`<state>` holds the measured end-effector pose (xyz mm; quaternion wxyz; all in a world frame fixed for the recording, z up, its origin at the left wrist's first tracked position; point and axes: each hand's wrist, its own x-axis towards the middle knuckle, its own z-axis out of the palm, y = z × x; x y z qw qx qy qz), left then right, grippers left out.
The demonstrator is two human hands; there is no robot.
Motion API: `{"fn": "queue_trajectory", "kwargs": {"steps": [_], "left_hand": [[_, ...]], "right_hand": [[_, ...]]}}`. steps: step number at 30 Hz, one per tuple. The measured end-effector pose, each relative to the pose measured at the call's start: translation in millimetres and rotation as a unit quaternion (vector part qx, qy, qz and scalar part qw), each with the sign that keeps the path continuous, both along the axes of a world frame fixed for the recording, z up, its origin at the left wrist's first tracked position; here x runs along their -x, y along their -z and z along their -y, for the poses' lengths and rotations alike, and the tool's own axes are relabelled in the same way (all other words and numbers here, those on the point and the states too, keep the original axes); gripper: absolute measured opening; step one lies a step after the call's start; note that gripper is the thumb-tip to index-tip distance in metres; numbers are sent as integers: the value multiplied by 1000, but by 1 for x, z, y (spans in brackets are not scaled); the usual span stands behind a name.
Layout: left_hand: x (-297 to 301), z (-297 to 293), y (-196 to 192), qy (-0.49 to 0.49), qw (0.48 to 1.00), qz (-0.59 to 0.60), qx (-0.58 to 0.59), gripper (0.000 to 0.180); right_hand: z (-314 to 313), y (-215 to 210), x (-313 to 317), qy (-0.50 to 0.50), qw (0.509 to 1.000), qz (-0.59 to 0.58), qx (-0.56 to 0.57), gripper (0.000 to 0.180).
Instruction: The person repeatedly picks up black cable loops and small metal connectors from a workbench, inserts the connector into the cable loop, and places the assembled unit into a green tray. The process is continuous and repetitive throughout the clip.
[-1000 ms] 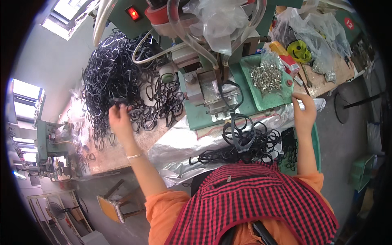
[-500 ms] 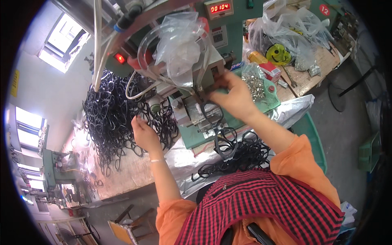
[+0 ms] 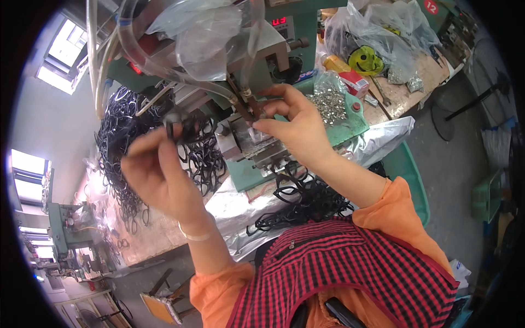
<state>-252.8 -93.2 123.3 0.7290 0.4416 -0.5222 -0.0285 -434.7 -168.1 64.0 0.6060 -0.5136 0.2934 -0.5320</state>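
My left hand (image 3: 167, 180) is raised over the bench, left of the green machine (image 3: 238, 175). Pinched at its fingertips is a dark, motion-blurred eyeglass frame (image 3: 174, 121). A large heap of black eyeglass frames (image 3: 117, 123) lies behind that hand. At the machine's tool (image 3: 249, 104), my right hand (image 3: 292, 126) has thumb and fingers drawn together near the metal fixture (image 3: 257, 139); whatever they hold there is too small to make out. Several more black frames (image 3: 306, 199) lie piled in front of the machine, close to my checked apron.
Small metal parts (image 3: 328, 105) are heaped on the machine's right side. Beyond them are a red and white box (image 3: 355, 83), a wrench (image 3: 381, 92) and clear plastic bags (image 3: 383, 27). Hoses (image 3: 136, 49) hang at upper left. A green bin (image 3: 413, 180) stands at right.
My left hand has come up and closer, now with a dark frame at its fingertips. The frame that hung at the fixture below my right hand is no longer there. The view has shifted.
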Motion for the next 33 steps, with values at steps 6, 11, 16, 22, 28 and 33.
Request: {"fn": "queue_trajectory", "kwargs": {"steps": [6, 11, 16, 22, 28, 33], "left_hand": [[18, -8, 27, 134, 978, 159, 30, 9], [36, -3, 53, 76, 875, 471, 84, 14], [36, -4, 63, 84, 863, 494, 68, 20], [39, -4, 65, 88, 875, 474, 48, 23], [57, -46, 97, 89, 955, 273, -76, 35], [8, -89, 88, -204, 907, 355, -99, 24]], "right_hand": [[-23, -22, 28, -16, 987, -114, 116, 55], [38, 40, 92, 211, 937, -229, 158, 44], [15, 85, 134, 191, 903, -354, 151, 33], [4, 91, 130, 250, 781, -517, 244, 10], [13, 88, 112, 234, 735, -597, 221, 11], [-6, 82, 123, 303, 788, -520, 134, 7]]}}
